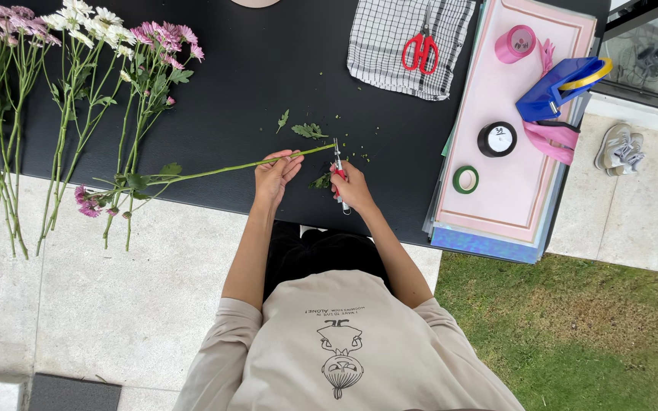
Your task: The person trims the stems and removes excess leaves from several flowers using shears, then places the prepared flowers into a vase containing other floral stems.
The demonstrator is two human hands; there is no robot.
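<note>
My left hand (276, 173) grips a long green flower stem (215, 172) that lies across the black table (268, 84), its pink blooms (89, 202) hanging off the front edge to the left. My right hand (353, 186) holds small garden snips (338, 164) with red handles, their blades set at the cut end of the stem. Bits of leaf (308, 131) and green trimmings lie on the table just beyond both hands.
Bunches of pink and white flowers (78, 61) lie at the left. A checked cloth (409, 42) carries red scissors (420, 49). Stacked paper sheets (496, 183) at the right hold a pink ribbon roll (515, 43), black tape (497, 139), green tape (465, 180) and a blue dispenser (561, 87).
</note>
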